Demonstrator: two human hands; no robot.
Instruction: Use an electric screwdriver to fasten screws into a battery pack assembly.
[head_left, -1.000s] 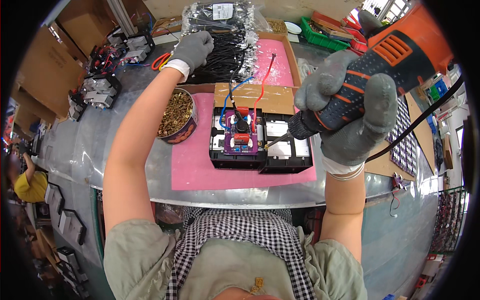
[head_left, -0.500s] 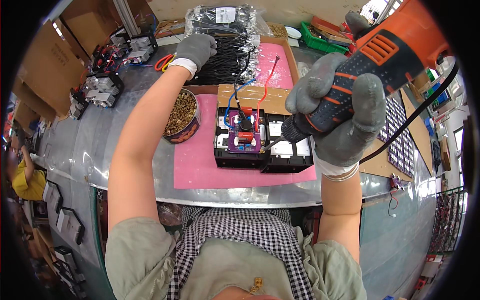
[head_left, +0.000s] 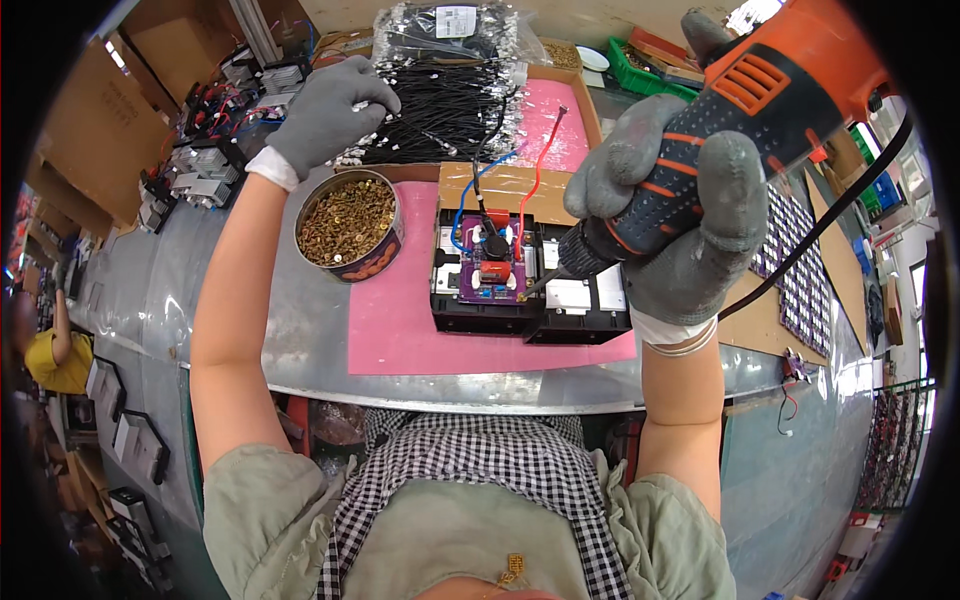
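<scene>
My right hand (head_left: 690, 240), in a grey glove, is wrapped round an orange and black electric drill (head_left: 760, 85). The drill's bit slants down to the lower right corner of a purple circuit board (head_left: 475, 282), which sits on a black housing (head_left: 485, 322) with metal plates. Blue, black and red leads rise from the board. My gloved left hand (head_left: 330, 115) has its fingers curled together at the left edge of a heap of black cables (head_left: 440, 125) with white connectors. One black cable appears to run from its fingertips.
A round tin (head_left: 350, 225) full of small brass-coloured screws stands left of the housing on a pink mat (head_left: 400, 340). Heatsink assemblies (head_left: 205, 175) lie at the far left. A green tray (head_left: 640, 75) is at the back right. The drill's black cord (head_left: 830, 230) hangs at the right.
My left hand has moved left from over the cable heap, uncovering the screw tin. The drill has shifted slightly, its bit remaining at the board's corner.
</scene>
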